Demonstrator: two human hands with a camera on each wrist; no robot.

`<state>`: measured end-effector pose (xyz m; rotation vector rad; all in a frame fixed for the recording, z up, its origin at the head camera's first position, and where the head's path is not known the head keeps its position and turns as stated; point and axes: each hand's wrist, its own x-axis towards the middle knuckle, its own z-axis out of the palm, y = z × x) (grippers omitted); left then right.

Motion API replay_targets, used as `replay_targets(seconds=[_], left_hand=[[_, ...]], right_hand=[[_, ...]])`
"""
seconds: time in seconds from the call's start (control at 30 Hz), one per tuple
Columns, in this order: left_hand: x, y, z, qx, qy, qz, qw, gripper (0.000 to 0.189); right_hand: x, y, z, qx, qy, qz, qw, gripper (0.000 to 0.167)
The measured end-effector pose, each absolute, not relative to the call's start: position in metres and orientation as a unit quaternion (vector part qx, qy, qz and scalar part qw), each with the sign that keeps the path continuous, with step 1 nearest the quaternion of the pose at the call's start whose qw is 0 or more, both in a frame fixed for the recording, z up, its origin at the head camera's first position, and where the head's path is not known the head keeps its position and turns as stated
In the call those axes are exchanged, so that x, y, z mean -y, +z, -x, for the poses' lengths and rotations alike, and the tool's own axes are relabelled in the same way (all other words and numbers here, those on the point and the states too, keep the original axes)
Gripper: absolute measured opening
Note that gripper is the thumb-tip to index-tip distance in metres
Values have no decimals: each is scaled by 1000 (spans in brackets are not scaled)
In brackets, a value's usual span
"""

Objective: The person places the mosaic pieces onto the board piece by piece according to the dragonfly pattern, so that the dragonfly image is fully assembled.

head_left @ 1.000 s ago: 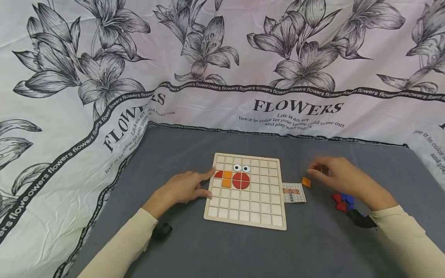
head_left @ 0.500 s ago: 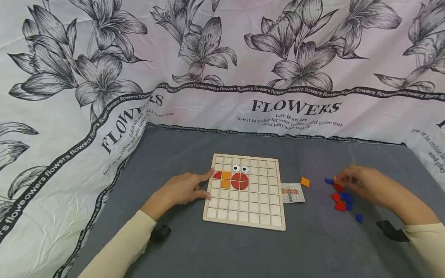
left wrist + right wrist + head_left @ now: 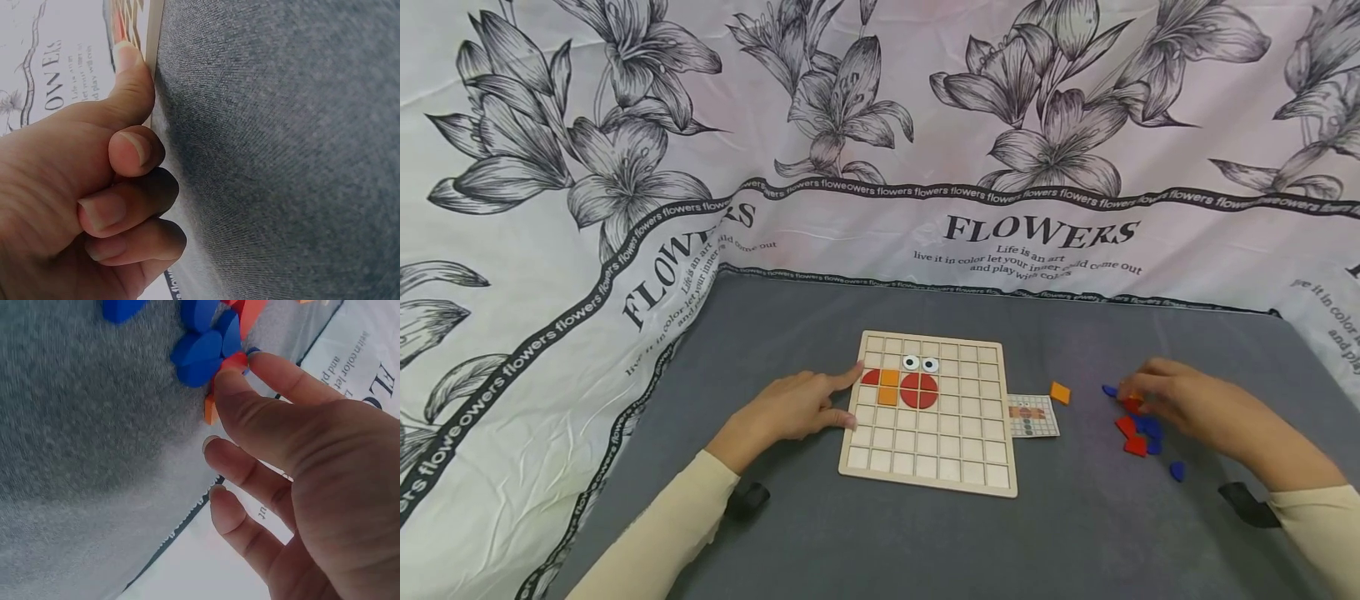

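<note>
On the grey tabletop lies a wooden grid board (image 3: pixel 936 450). It holds two round eye pieces (image 3: pixel 921 364), a circle of red quarter pieces (image 3: pixel 919 391), orange squares (image 3: pixel 888 387) and a red quarter piece (image 3: pixel 871 377) at its left side. My left hand (image 3: pixel 801 406) touches the board's left edge with an outstretched index finger and thumb; its other fingers are curled in the left wrist view. My right hand (image 3: pixel 1183 408) is at the loose pieces, its thumb and index finger pinching a red piece (image 3: pixel 234 361). Its exact shape is mostly covered by the thumb.
Under the right hand are blue pieces (image 3: pixel 197 356), red pieces (image 3: pixel 1135 446) and an orange piece (image 3: pixel 210 410). A lone orange square (image 3: pixel 1060 392) lies near a pattern card (image 3: pixel 1033 417) at the board's right edge. A flower-printed cloth (image 3: pixel 850 225) hangs behind.
My right hand has moved right, from beside the lone orange square to the pile of loose pieces, and its fingers have settled on a red piece. The left hand has stayed at the board.
</note>
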<state>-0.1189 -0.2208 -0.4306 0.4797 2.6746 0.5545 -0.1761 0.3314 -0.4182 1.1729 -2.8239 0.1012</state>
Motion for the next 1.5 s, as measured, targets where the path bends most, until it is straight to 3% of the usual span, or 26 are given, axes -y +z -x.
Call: replay_targets(seconds=[0.63,1.0,1.5], left_hand=[[224,-434,119,-948,199,-174,180,88],[225,-433,118,-944,210,-173,188,87],[224,-433,119,-944,210,-174,185,87]], right_hand=[[-330,-420,183,937,11,-350,0,36],[-336,-420,191,952,49,-291,-77,33],[-348,-419,180,958,108,-257,-72,21]])
